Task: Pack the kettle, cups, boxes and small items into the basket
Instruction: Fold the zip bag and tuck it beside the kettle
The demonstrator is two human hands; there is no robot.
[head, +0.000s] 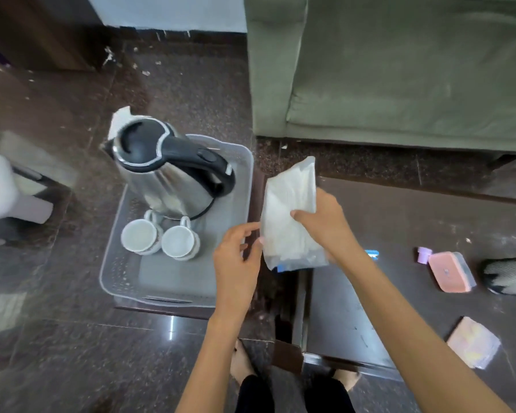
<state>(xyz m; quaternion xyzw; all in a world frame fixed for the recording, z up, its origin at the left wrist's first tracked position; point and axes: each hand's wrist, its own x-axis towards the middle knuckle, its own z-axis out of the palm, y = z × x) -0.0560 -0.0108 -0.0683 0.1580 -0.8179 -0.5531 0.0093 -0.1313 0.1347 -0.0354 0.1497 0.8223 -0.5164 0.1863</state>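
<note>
A steel kettle (164,171) with a black lid and handle stands in the far part of the clear plastic basket (125,281). In front of the kettle lie two white cups (139,235) (178,241). My right hand (325,222) grips a clear plastic bag of white packets (286,216), held upright just right of the basket's edge. My left hand (236,260) touches the bag's lower left edge with its fingertips. On the dark table lie a pink lidded box (452,272), a small purple cap (424,254), a blue item (372,254) and a pink packet (472,342).
The basket sits on a low dark stand on a polished stone floor. A green sofa (399,70) fills the far right. The dark table (385,293) lies to the right; a black-and-white object (508,274) is at its right edge. My bare feet show below.
</note>
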